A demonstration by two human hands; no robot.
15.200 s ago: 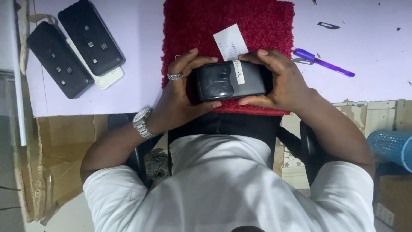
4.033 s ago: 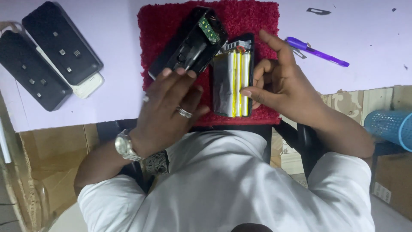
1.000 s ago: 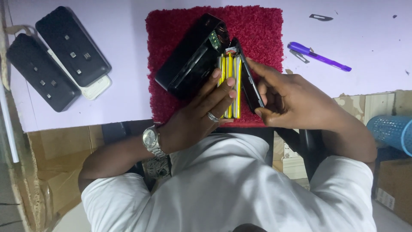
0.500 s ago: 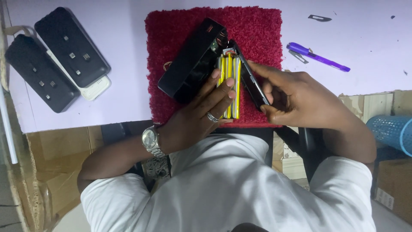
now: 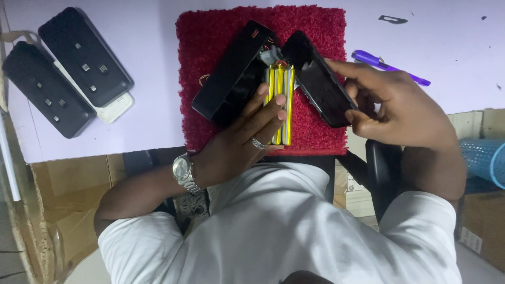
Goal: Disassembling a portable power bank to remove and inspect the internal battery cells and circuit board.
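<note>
On a red fluffy mat (image 5: 210, 37) lies an opened black power bank. Its black case half (image 5: 229, 73) rests on the mat's left part, and a yellow battery pack (image 5: 280, 87) with a small circuit board at its top lies beside it. My left hand (image 5: 244, 134), with a ring and a wristwatch, presses its fingers flat on the battery pack and touches the case half. My right hand (image 5: 392, 102) grips the other black cover (image 5: 318, 79), tilted up to the right of the pack.
Two black power banks (image 5: 84, 55) (image 5: 47, 89) and a white one (image 5: 113, 108) lie at the left of the pale purple table (image 5: 447, 58). A purple tool (image 5: 386, 60) and a small blade (image 5: 392, 20) lie at right. A blue mesh basket (image 5: 484, 160) stands lower right.
Over 15 seconds the closed power bank has been opened into two shells and a battery pack. In the last second my right hand has tilted the cover outward, away from the pack.
</note>
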